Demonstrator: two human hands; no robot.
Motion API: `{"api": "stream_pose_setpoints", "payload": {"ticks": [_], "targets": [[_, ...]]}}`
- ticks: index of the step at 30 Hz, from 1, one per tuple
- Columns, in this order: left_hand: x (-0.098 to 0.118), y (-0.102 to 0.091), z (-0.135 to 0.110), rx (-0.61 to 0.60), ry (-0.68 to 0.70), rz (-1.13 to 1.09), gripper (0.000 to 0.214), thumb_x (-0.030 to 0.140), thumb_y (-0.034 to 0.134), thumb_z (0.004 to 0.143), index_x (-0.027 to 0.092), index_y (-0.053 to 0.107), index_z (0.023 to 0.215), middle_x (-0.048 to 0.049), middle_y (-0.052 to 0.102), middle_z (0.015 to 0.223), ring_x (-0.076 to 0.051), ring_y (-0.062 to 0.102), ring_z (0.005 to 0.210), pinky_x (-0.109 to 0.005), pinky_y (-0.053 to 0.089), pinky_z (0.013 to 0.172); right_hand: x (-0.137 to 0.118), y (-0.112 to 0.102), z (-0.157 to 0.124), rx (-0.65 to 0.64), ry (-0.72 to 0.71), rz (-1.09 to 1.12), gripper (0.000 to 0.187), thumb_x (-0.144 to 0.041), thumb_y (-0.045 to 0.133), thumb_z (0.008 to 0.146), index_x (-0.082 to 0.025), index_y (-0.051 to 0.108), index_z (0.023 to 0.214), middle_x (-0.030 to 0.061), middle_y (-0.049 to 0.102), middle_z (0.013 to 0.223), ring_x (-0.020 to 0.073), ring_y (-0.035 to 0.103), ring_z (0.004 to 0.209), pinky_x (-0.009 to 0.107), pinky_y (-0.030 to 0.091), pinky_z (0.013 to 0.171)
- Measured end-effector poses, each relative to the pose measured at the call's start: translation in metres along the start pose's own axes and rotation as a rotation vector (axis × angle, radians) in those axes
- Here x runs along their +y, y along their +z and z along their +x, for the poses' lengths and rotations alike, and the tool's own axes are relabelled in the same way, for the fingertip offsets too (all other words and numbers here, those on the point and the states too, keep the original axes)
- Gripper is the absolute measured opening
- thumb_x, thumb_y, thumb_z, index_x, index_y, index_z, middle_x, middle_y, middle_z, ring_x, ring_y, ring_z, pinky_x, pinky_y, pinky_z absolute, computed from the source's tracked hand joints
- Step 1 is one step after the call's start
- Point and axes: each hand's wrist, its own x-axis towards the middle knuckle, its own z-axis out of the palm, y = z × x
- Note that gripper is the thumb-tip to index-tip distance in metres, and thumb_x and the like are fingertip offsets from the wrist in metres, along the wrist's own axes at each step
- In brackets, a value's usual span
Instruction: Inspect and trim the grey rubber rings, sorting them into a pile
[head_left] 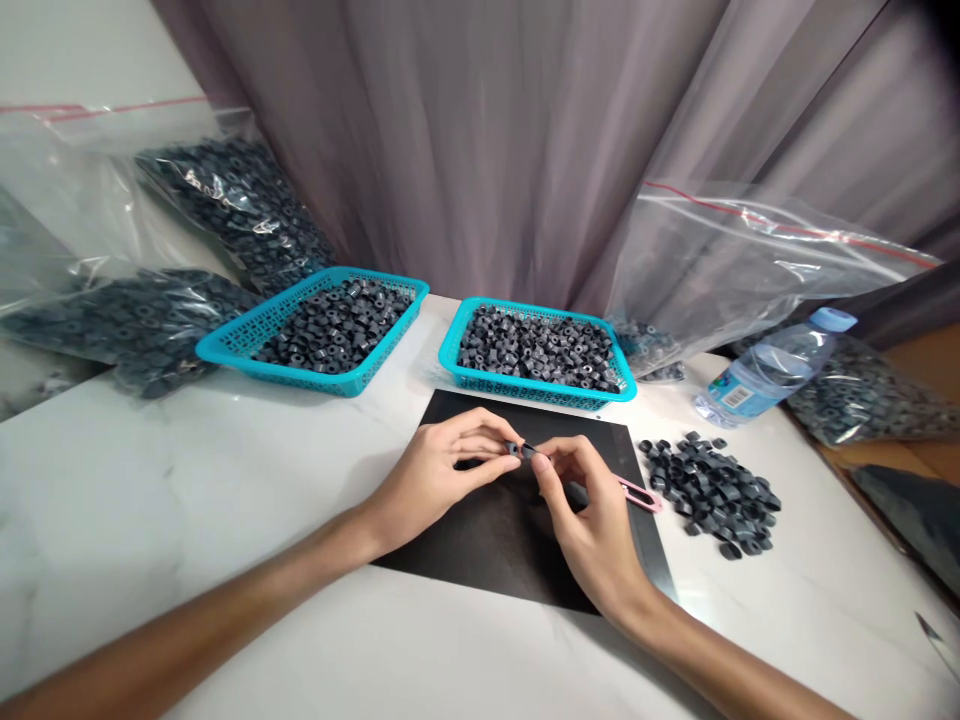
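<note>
Over a black mat [480, 550], my left hand [442, 460] pinches a small dark grey plastic ring [513, 449] between thumb and fingertips. Close beside it, my right hand [589, 500] is closed in a pinch on a small dark piece [528, 452]; whether this piece touches the ring I cannot tell. A pink-handled cutter [651, 498] lies at the mat's right edge, partly hidden behind my right hand. Right of the mat, a loose pile of similar dark pieces [720, 495] rests on the white table.
Two blue baskets [352, 383] [525, 388] filled with dark rings stand behind the mat. Clear bags of rings [232, 200] [142, 320] sit at the left. On the right are a water bottle [772, 370], an upright clear bag [720, 270] and another filled bag [870, 390]. A grey curtain [450, 150] hangs behind.
</note>
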Motion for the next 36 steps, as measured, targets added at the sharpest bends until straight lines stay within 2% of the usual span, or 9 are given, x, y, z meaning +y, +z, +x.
{"api": "stream_pose_setpoints", "payload": {"ticks": [9, 17, 29, 36], "targets": [[0.001, 0.004, -0.0031, -0.004, 0.014, -0.014, 0.019, 0.031, 0.072, 0.087, 0.021, 0.066, 0.103, 0.0008, 0.072, 0.101, -0.013, 0.07, 0.095, -0.023, 0.054, 0.091, 0.0001, -0.0006, -0.0005, -0.065, -0.004, 0.058, 0.009, -0.03, 0.055, 0.1, -0.024, 0.06, 0.098, -0.0005, 0.062, 0.088, 0.0138, 0.058, 0.076, 0.028, 0.047, 0.07], [-0.0003, 0.004, -0.0014, 0.042, 0.089, 0.129, 0.014, 0.029, 0.069, 0.09, 0.022, 0.069, 0.102, 0.0013, 0.073, 0.098, -0.011, 0.067, 0.088, -0.022, 0.053, 0.083, 0.0018, -0.0018, -0.0004, -0.119, -0.043, 0.017, 0.009, -0.028, 0.055, 0.1, -0.023, 0.062, 0.1, 0.0006, 0.06, 0.089, 0.0147, 0.057, 0.075, 0.029, 0.046, 0.068], [-0.0006, 0.0053, -0.0017, 0.054, 0.084, 0.098, 0.014, 0.022, 0.068, 0.088, 0.019, 0.067, 0.102, -0.0011, 0.073, 0.097, -0.014, 0.072, 0.089, -0.024, 0.057, 0.087, -0.0002, -0.0011, 0.0009, -0.1, 0.005, 0.012, 0.014, -0.031, 0.054, 0.1, -0.023, 0.064, 0.106, 0.0025, 0.065, 0.095, 0.0153, 0.06, 0.077, 0.029, 0.048, 0.069], [-0.0019, 0.007, -0.0037, 0.042, 0.119, 0.183, 0.014, 0.021, 0.066, 0.09, 0.02, 0.068, 0.104, -0.0013, 0.073, 0.101, -0.014, 0.07, 0.092, -0.026, 0.057, 0.089, 0.0012, -0.0015, 0.0001, -0.095, 0.019, 0.012, 0.012, -0.031, 0.055, 0.1, -0.023, 0.063, 0.104, 0.0007, 0.065, 0.091, 0.0139, 0.059, 0.074, 0.027, 0.048, 0.068]]}}
